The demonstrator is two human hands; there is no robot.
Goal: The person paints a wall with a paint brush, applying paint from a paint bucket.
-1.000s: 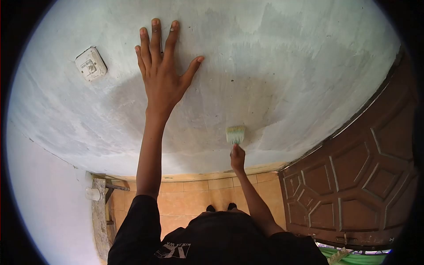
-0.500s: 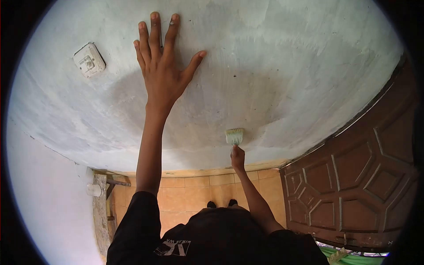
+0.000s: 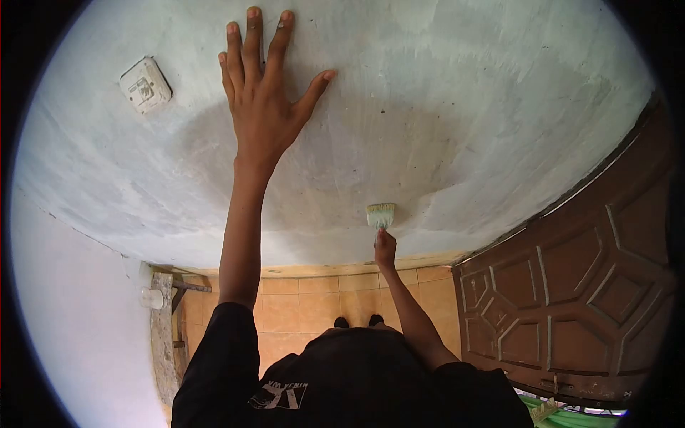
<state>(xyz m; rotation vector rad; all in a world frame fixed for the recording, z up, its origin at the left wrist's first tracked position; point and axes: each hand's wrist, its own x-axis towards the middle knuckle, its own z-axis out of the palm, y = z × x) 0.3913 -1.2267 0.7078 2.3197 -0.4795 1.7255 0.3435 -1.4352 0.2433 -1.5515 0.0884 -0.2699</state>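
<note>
My left hand (image 3: 262, 118) lies flat on the pale, patchy wall (image 3: 499, 78), its fingers spread and pointing up. Lower down and to the right, my right hand (image 3: 385, 247) is closed round the handle of a wide paintbrush (image 3: 381, 215). The brush points up, with its pale green, paint-caked head and yellowish bristle tips at the wall. Nothing is held in my left hand.
A worn wall switch (image 3: 145, 85) is left of my left hand. A wooden bench (image 3: 164, 335) with a white cup (image 3: 151, 298) stands at the lower left. Orange floor tiles (image 3: 300, 303) lie below, and a brown panelled door (image 3: 571, 292) is at the right.
The whole wall, with the switch and my left hand, sits slightly higher in view. My right hand and the brush also appear a little higher. Both hands keep their poses.
</note>
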